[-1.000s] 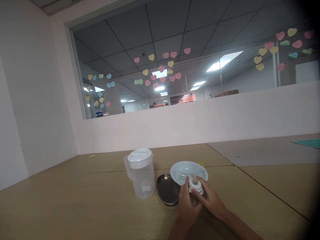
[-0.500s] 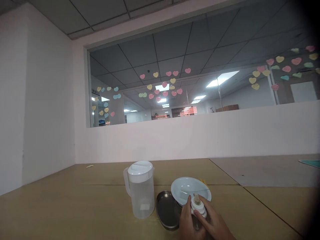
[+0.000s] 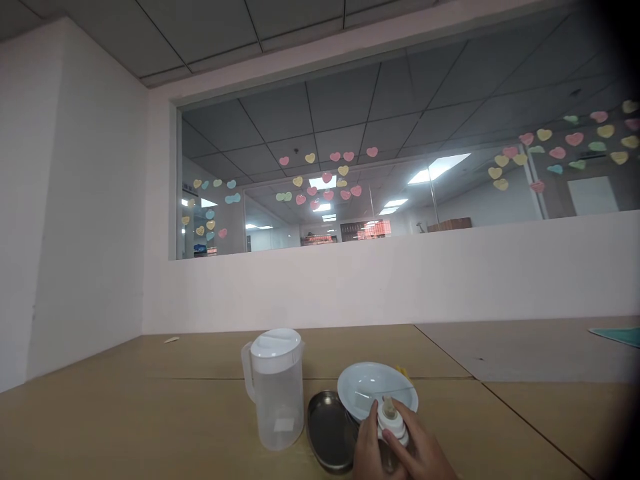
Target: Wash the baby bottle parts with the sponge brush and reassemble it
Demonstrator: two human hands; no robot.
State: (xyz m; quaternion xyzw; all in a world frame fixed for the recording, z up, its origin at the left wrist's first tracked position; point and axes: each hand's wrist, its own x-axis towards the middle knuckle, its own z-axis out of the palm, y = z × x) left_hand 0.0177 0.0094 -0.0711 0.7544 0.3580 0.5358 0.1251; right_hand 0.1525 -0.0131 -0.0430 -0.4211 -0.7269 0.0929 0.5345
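At the bottom edge of the view both my hands are wrapped around a small baby bottle with a white collar and a pale nipple on top. My left hand grips its left side, thumb pointing up. My right hand closes over the white collar from the right. The bottle's lower body is hidden behind my fingers. Just behind the bottle a white plate lies tilted, its edge resting on a shallow steel dish. Left of these a clear plastic pitcher with a white lid stands upright.
Everything stands on a light wooden table that runs to a white half wall. Above that wall is a window stuck with pastel paper hearts. A teal mat lies at the far right, and a small pale scrap at the far left.
The camera has tilted up, so the table and my hands have sunk toward the bottom edge. Both hands have stayed closed on the bottle; the pitcher, plate and dish are unmoved.
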